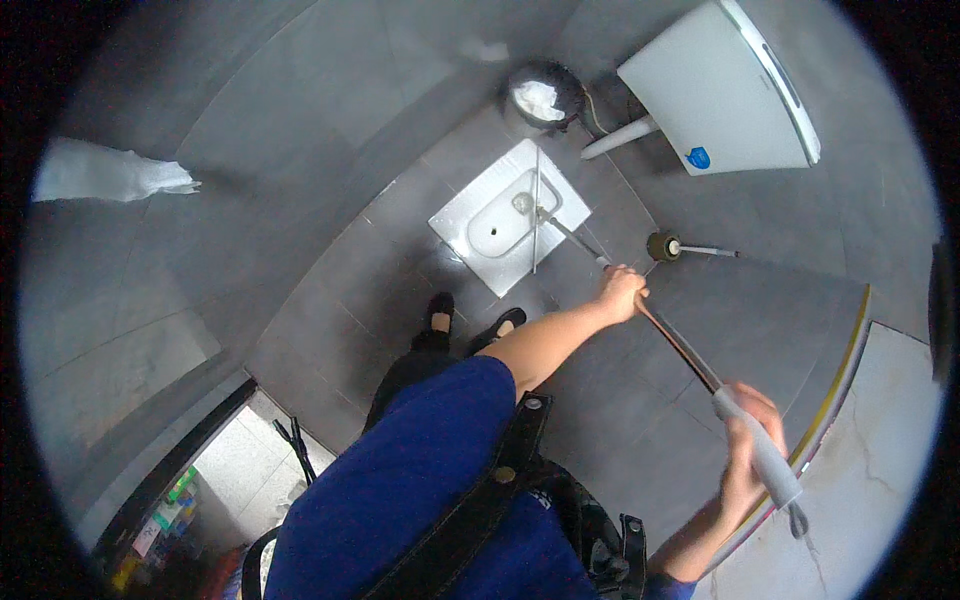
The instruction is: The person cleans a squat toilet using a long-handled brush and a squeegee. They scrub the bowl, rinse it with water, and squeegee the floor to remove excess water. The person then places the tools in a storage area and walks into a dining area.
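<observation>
A long-handled floor squeegee (675, 337) runs diagonally across the view. My left hand (624, 294) is closed around the middle of its metal pole. My right hand (750, 442) grips the grey sleeve near its upper end, where a hanging loop sticks out. The squeegee's thin blade (536, 247) lies across the right part of a white squat toilet (457, 223) set in the tiled floor. The toilet's basin and its drain hole show beside the blade. My shoes stand just below the toilet.
A black bin (574, 94) with a white liner or paper stands beyond the toilet. A white cistern (712, 97) with a pipe hangs on the right wall. Below it stands a toilet brush in a holder (663, 246). A pale ledge (855, 442) is at the right, and toilet paper (112, 171) hangs at the left.
</observation>
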